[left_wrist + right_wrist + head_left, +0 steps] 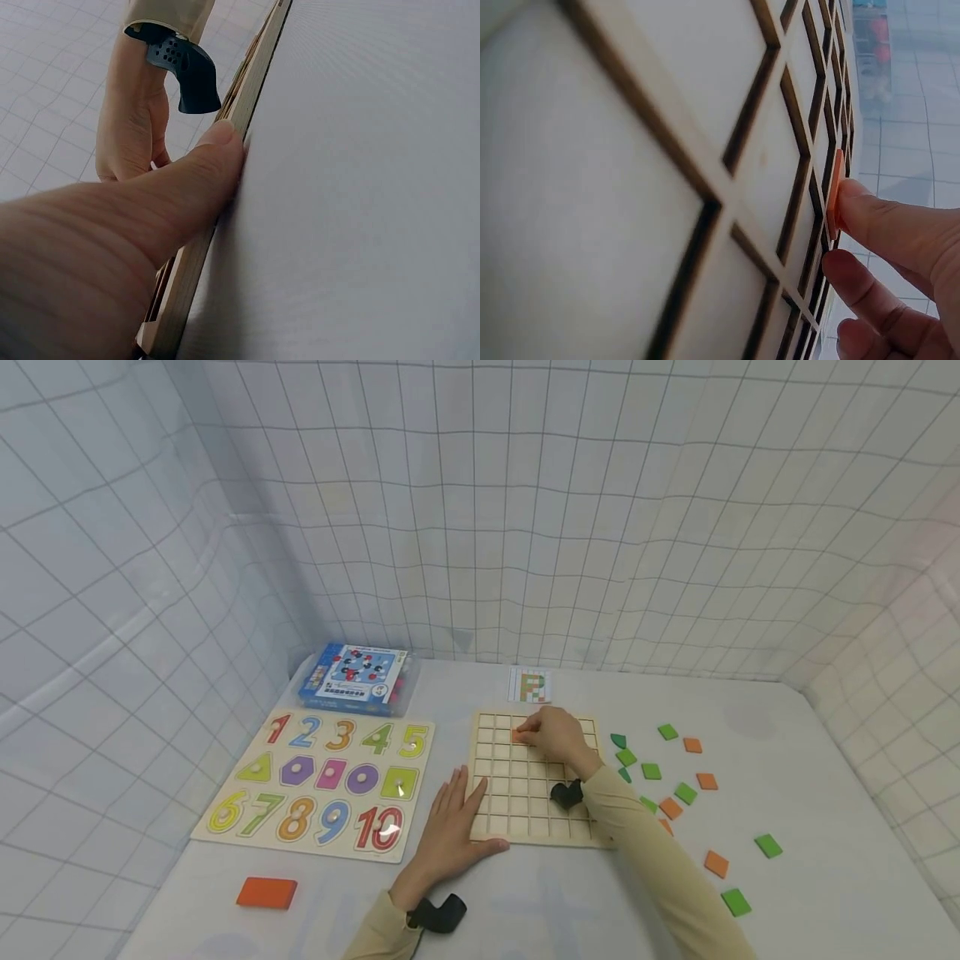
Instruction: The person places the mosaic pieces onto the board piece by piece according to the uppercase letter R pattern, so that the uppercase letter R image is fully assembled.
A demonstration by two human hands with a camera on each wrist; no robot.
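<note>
A pale wooden grid board (498, 800) lies in the middle of the table. Over its upper part, my right hand (558, 735) pinches a small orange square tile (835, 195). That tile sits at one of the cells, with the thumb (877, 214) against it in the right wrist view. My left hand (447, 833) rests at the board's near left corner, fingers straight along the left side. In the left wrist view its thumb (202, 165) presses on the board's edge (251, 82). Behind the board stands a small pattern card (529, 685).
Several loose green tiles (652, 771) and orange tiles (707, 781) lie scattered right of the board. To the left is a number-and-shape puzzle board (315, 768), with a boxed set (356, 678) behind it and an orange-red block (267, 893) in front. Gridded curtains enclose the table.
</note>
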